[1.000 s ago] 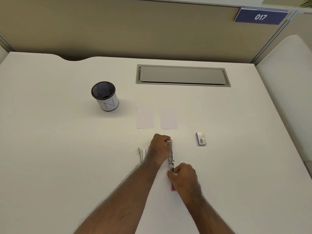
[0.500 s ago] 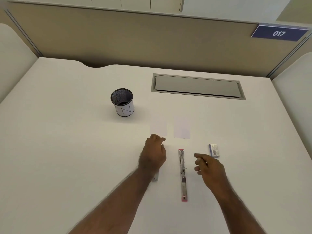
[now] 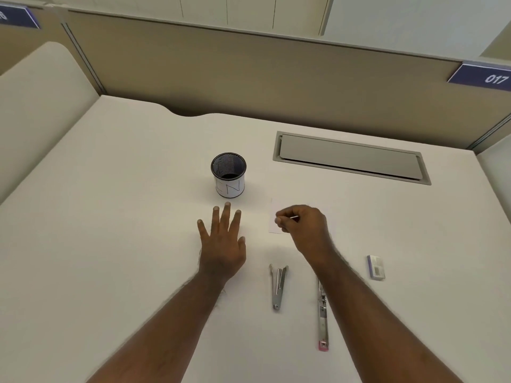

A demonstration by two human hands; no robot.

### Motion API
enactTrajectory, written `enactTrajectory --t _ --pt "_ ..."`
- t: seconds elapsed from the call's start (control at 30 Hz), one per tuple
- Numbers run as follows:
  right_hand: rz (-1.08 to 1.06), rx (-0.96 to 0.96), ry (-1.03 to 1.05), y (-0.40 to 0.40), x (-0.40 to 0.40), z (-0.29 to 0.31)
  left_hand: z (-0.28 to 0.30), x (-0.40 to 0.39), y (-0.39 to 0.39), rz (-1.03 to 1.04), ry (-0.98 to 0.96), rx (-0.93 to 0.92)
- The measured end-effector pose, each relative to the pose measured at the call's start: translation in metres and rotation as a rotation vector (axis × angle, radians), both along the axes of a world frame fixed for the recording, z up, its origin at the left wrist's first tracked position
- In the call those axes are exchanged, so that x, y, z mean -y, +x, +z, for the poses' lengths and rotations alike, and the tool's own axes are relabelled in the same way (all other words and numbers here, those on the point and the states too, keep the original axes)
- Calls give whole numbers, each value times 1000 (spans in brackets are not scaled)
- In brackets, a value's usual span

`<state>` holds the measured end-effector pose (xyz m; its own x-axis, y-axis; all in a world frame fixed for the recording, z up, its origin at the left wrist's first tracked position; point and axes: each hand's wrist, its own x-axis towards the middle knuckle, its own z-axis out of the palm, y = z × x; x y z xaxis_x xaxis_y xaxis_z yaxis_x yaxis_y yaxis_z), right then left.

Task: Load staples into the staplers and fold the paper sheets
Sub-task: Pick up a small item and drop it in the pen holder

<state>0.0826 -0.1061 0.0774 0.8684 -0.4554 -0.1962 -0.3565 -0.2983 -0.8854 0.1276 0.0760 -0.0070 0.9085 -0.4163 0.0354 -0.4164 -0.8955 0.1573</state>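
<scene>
While my right hand (image 3: 302, 226) pinches the edge of a paper sheet (image 3: 273, 226), my left hand (image 3: 222, 244) lies flat and open on the desk (image 3: 110, 244).

As I judge it, the fold goes best if I lift the pinched edge over, match the corners, then press the crease with my free flat hand. The sheet is small, white and mostly hidden under my fingers, just right of the mesh cup (image 3: 229, 174); whether a second sheet lies beneath, I cannot tell. Nearer me lie a silver stapler (image 3: 278, 286) and a long, opened pink-tipped stapler (image 3: 322, 322), with the staple box (image 3: 376, 267) well to the right.
</scene>
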Motion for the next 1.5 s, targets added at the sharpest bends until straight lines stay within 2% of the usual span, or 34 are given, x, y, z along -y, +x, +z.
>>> enactTrajectory --t 0.17,0.6,0.73,1.07,1.5 --pt "121 38 -114 50 -26 5 -7 -14 16 49 16 -19" --pt "160 -30 -392 149 -66 3 -32 -33 40 90 37 -89" --pt "187 -61 -486 159 -74 -4 -38 -39 39 51 38 -92" --pt "156 -90 -557 165 -76 -6 -47 -42 40 14 48 -104" --pt "143 -38 -546 159 -72 -7 -48 -40 41 16 75 -151"
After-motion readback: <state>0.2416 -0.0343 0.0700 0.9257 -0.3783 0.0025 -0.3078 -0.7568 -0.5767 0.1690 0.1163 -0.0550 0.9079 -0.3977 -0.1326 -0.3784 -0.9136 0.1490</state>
